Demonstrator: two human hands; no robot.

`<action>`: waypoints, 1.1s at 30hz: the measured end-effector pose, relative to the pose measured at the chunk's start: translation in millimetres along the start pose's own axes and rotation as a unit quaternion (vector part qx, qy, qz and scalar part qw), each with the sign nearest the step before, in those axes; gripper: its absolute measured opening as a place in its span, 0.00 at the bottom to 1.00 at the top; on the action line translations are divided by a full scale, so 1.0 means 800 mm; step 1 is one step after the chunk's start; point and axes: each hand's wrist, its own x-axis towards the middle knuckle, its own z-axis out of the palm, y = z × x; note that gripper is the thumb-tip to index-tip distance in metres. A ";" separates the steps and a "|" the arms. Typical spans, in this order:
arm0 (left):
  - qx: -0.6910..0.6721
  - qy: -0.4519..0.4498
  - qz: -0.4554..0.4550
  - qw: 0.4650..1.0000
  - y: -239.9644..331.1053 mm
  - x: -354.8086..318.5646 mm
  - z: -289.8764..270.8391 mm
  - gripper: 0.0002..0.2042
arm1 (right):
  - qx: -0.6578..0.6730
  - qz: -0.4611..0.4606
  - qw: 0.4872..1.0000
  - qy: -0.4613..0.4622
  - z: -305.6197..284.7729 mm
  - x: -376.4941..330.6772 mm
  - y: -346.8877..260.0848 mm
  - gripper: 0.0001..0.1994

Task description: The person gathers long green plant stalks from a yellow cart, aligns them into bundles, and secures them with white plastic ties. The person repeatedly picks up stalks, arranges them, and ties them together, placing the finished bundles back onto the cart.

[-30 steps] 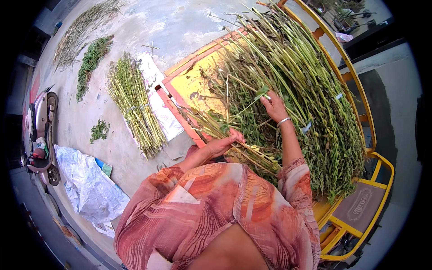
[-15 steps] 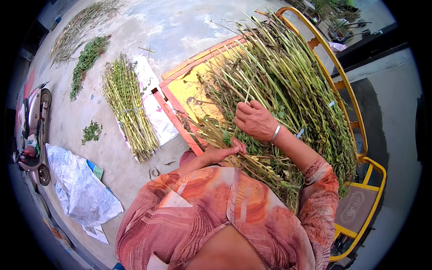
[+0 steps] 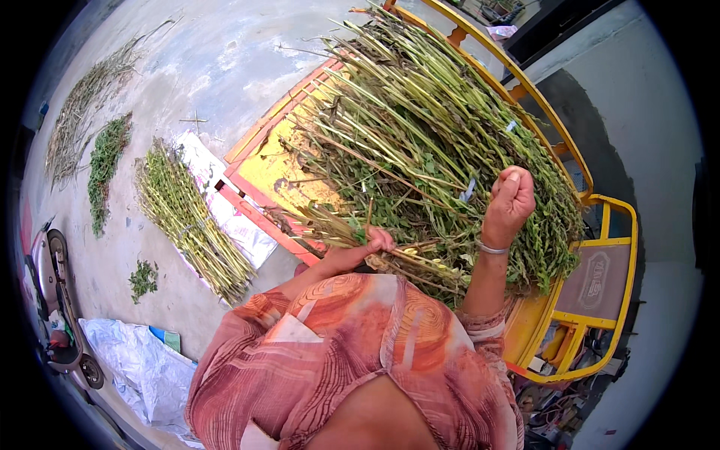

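Note:
My left hand [image 3: 364, 249] is closed round a loose bunch of dry plant stalks [image 3: 424, 264], low in front of my chest. Stalk ends stick out on both sides of that hand. My right hand [image 3: 510, 202] is raised in a fist over the right side of a big pile of green-brown plant stalks [image 3: 420, 120]; what its fingers hold, if anything, cannot be made out. The pile lies on a yellow cart bed [image 3: 289, 165] with a reddish edge. Pale tie strips [image 3: 469, 190] show among the stalks.
A yellow rail [image 3: 525, 90] borders the pile's far right, and a yellow-framed backrest [image 3: 596, 281] stands nearer. Left on the floor lie a tied stalk bundle [image 3: 191, 221] on a white sheet [image 3: 251, 234], green plants [image 3: 106, 172], a crumpled plastic sheet [image 3: 142, 367] and a scooter [image 3: 56, 300].
My right hand has gone from over the middle of the pile to the right and is now raised in a fist. The left hand keeps its grip on the stalks. The view has shifted right.

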 end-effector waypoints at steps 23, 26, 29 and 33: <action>-0.082 0.098 0.044 0.991 0.059 0.074 0.075 0.21 | -0.072 0.142 0.941 -0.299 -0.116 -0.268 0.141 0.20; -0.045 0.038 0.046 0.997 0.075 0.079 0.126 0.20 | -0.110 0.152 0.898 -0.397 -0.042 -0.252 0.175 0.24; -0.022 0.007 0.064 0.998 0.091 0.073 0.138 0.20 | 0.215 0.121 0.945 -0.213 0.020 -0.256 0.218 0.29; -0.038 0.050 0.067 0.996 0.113 0.061 0.147 0.21 | 0.281 0.118 0.951 -0.051 0.024 -0.227 0.291 0.28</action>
